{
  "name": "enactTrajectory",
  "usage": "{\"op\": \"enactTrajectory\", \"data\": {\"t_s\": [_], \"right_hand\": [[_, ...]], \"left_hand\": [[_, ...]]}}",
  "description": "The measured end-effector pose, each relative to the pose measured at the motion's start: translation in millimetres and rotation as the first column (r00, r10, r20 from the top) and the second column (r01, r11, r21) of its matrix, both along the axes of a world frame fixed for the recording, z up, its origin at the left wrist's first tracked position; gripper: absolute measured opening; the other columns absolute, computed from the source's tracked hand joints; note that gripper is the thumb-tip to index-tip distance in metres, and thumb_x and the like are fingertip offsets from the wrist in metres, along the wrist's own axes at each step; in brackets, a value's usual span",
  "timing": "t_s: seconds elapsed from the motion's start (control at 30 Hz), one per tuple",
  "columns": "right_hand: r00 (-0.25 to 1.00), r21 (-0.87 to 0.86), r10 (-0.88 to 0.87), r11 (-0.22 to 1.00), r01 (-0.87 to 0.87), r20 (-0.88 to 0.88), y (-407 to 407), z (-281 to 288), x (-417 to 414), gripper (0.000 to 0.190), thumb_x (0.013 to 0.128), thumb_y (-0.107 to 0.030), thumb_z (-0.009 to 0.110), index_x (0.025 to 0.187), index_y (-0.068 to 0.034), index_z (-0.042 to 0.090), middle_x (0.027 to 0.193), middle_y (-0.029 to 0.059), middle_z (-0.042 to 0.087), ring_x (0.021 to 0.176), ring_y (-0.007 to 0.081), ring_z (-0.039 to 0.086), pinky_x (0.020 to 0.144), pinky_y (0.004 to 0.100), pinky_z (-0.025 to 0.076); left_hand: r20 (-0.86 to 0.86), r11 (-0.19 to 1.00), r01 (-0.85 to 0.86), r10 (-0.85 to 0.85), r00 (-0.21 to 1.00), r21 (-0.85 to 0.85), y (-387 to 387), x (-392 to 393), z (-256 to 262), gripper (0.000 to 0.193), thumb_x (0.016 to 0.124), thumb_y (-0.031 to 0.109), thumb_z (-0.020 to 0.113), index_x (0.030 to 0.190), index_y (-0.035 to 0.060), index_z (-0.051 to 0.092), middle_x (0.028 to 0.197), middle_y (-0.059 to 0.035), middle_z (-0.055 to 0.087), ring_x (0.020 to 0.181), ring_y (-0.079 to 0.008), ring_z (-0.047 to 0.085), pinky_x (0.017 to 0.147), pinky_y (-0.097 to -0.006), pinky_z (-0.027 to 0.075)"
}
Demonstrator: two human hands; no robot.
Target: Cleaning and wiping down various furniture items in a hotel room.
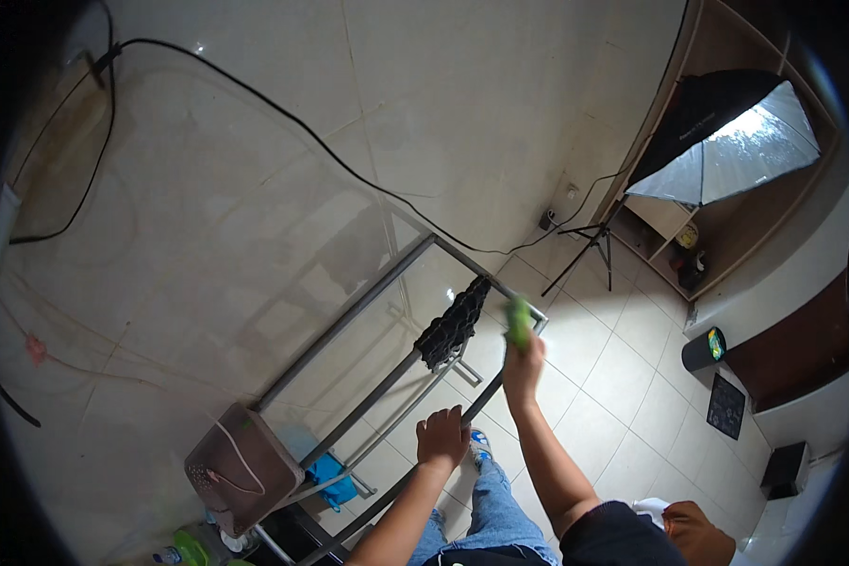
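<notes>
My left hand (442, 435) is closed around the near rail of a grey metal rack frame (347, 320). In my right hand (523, 364) is a green object (518, 322), held up by the rack's right end; motion blur hides what kind it is. A bunched black net-like piece (455, 325) hangs on the middle rail, to the left of the green object. A brown plastic box (262, 453) rests at the left end of the rack, with a thin pale cord lying across it.
A lit softbox lamp (743, 152) stands on a black tripod (598, 244). A black cable (290, 120) runs along the tiled wall. A blue cloth or bag (332, 482) is under the rack. Farther right are a black bin (704, 348) and a dark mat (725, 407).
</notes>
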State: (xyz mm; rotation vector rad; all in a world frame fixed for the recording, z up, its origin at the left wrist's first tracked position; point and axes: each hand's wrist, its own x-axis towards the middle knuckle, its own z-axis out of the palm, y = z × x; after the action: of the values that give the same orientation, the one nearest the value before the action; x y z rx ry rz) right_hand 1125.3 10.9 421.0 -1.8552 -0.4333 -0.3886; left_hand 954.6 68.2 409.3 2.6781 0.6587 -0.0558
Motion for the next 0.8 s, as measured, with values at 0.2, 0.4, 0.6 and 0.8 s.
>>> {"op": "enactTrajectory", "data": {"t_s": [0.2,0.4,0.6,0.8], "right_hand": [[0.872,-0.406,0.417,0.865,-0.294,0.257,107,18,70,0.031,0.071,-0.005,0.052,0.100,-0.011,0.060,0.116,0.0047,0.057,0.105,0.0318,0.051,0.090,0.0392,0.042],[0.896,-0.838,0.417,0.536,-0.106,0.153,157,-10,111,0.024,0.077,-0.017,0.053,0.097,-0.012,0.064,0.144,0.0121,0.022,0.114,0.0386,0.042,0.090,0.0530,0.037],[0.891,-0.768,0.434,0.521,-0.372,-0.136,179,-16,158,0.016,0.072,-0.016,0.055,0.079,-0.005,0.064,0.115,0.0151,0.045,0.083,0.0307,0.054,0.064,0.0452,0.047],[0.882,-0.731,0.444,0.547,-0.409,-0.161,130,-10,135,0.021,0.071,-0.013,0.056,0.090,-0.007,0.061,0.100,0.0189,0.050,0.081,0.0346,0.057,0.068,0.0442,0.048]], "left_hand": [[0.074,0.998,-0.040,0.036,0.997,0.055,0,29,0,0.041,0.078,0.047,0.057,0.091,0.0085,0.061,0.082,-0.0109,0.063,0.080,-0.0271,0.061,0.073,-0.0433,0.044],[0.162,0.980,-0.043,0.011,0.987,0.196,-5,29,7,0.042,0.074,0.049,0.062,0.081,0.0075,0.060,0.072,-0.0088,0.060,0.068,-0.0261,0.059,0.064,-0.0395,0.043],[0.073,0.988,-0.047,0.036,0.997,0.148,-7,41,15,0.041,0.071,0.048,0.065,0.080,0.0081,0.059,0.071,-0.0069,0.059,0.069,-0.0241,0.059,0.063,-0.0377,0.042],[0.025,0.979,-0.087,0.084,0.996,0.187,-6,30,6,0.045,0.075,0.054,0.058,0.081,0.0089,0.059,0.078,-0.0078,0.061,0.076,-0.0242,0.059,0.068,-0.0401,0.041]]}}
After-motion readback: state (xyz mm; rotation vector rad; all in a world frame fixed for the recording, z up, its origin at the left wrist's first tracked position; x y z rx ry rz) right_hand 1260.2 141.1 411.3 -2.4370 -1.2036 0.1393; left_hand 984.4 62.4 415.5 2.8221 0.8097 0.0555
